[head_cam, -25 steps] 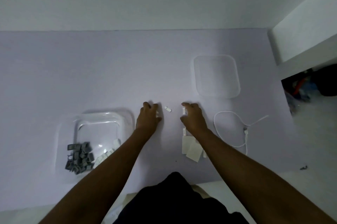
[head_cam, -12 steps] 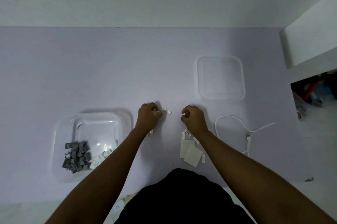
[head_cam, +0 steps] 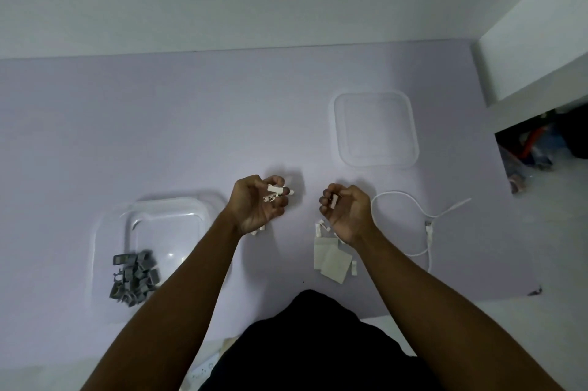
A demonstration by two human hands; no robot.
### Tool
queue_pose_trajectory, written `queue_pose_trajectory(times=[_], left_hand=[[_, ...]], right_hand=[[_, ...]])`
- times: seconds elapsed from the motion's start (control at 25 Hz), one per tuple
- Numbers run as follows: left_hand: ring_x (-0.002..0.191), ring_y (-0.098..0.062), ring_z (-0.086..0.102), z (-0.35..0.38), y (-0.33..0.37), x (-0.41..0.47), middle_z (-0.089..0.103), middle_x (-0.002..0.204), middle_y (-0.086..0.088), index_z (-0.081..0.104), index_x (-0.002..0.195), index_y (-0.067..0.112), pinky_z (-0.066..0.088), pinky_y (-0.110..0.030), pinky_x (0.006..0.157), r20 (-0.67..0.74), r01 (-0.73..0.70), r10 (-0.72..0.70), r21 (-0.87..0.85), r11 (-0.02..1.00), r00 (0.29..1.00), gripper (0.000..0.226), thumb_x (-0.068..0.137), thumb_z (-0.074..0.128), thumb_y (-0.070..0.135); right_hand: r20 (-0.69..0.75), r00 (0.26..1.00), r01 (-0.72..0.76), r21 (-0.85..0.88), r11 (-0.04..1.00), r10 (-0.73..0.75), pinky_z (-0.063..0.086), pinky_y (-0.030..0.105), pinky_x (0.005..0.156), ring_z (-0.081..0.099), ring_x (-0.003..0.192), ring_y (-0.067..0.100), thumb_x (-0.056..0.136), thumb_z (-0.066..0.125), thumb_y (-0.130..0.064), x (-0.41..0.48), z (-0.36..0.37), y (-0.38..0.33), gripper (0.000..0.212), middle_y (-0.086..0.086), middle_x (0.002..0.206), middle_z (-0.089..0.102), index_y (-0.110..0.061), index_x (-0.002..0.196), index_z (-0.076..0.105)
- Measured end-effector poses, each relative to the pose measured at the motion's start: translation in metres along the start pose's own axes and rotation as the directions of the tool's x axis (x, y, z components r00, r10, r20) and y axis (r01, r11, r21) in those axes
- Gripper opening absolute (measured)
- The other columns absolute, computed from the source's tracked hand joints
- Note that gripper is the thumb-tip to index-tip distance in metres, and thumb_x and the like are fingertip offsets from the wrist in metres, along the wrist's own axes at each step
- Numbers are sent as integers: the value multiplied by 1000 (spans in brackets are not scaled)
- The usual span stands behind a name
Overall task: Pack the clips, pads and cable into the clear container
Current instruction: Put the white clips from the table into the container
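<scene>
My left hand [head_cam: 256,206] is palm up above the table, fingers curled around several small white clips [head_cam: 274,193]. My right hand [head_cam: 346,211] is also turned up and pinches a single white clip [head_cam: 334,201]. The clear container [head_cam: 111,231] stands at the left with a pile of grey clips [head_cam: 133,277] in its near corner. Beige pads [head_cam: 329,258] lie under my right wrist, with a few white clips [head_cam: 319,226] beside them. The white cable [head_cam: 401,196] is looped on the table to the right.
The clear lid [head_cam: 374,129] lies flat at the back right. The lilac table [head_cam: 159,123] ends at a white wall behind and a white ledge [head_cam: 537,50] on the right. Dark clutter [head_cam: 541,145] sits on the floor beyond the right edge.
Both hands have lifted off the table and turned palm up, each now holding white clips picked from the surface. The loose clip between the hands is gone from the table.
</scene>
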State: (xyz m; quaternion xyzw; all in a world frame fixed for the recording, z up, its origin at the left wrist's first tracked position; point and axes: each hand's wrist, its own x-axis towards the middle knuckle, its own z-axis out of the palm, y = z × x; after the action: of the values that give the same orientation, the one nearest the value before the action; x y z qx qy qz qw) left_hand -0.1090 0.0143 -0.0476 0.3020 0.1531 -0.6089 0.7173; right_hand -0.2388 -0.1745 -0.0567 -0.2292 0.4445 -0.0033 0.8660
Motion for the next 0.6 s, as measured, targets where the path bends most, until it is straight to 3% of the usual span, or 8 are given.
queue_pose_trajectory(times=[0.08,0.16,0.2,0.28,0.4,0.48,0.52,0.6], left_hand=[[60,-21,43,0,1,-3,51,81,-10,52,79,8,35,-23,49,-31,18,-17,31,999,999,18,67,48,21],[56,-18,40,1,2,-7,49,74,-6,45,71,12,32,-20,42,-94,31,-27,40,999,995,14,75,46,25],[54,-16,38,1,2,-8,47,69,-4,43,68,14,27,-19,39,-138,40,-31,64,997,990,19,80,48,28],[50,-13,32,2,1,-8,42,61,0,40,63,17,20,-19,37,-241,64,-18,185,981,970,33,88,53,34],[47,-12,29,2,-7,-9,41,57,0,45,63,17,20,-20,38,-399,133,71,460,878,914,44,98,50,43],[46,-15,36,0,-12,-8,46,56,-1,55,67,13,26,-22,42,-473,175,232,669,722,850,47,101,43,43],[49,-19,45,-2,-13,-9,52,57,-2,59,69,12,32,-24,46,-473,218,358,797,563,805,48,102,40,40],[71,-29,60,-11,-17,-12,64,71,-7,62,72,11,41,-31,62,-376,370,549,920,128,746,49,103,35,37]], right_hand=[[-69,998,4,-111,994,-12,36,29,55,48,59,20,86,46,-21,-5,-3,0,25,6,66,54,-7,70,59],[-179,973,64,-391,918,-144,34,29,52,42,54,18,88,55,-22,-3,-16,4,28,2,59,50,-10,63,58],[-186,942,114,-604,789,-278,35,29,53,41,53,16,89,60,-22,0,-24,7,29,-1,55,49,-11,61,59],[-41,870,190,-892,411,-492,41,29,59,46,55,12,85,70,-21,1,-41,15,26,-5,54,53,-12,64,60],[124,888,206,-968,142,-444,50,31,70,60,73,12,77,81,-32,-7,-54,31,26,-1,84,65,-16,90,65],[174,895,186,-983,-12,-411,50,32,77,59,87,15,73,82,-41,-10,-58,43,47,0,102,61,-20,108,60],[197,885,183,-980,-74,-422,50,33,79,58,91,16,72,82,-42,-9,-58,48,55,1,107,58,-20,115,57],[224,865,176,-973,-147,-449,52,36,83,60,96,20,74,81,-38,-8,-55,58,60,3,112,59,-20,124,54]])
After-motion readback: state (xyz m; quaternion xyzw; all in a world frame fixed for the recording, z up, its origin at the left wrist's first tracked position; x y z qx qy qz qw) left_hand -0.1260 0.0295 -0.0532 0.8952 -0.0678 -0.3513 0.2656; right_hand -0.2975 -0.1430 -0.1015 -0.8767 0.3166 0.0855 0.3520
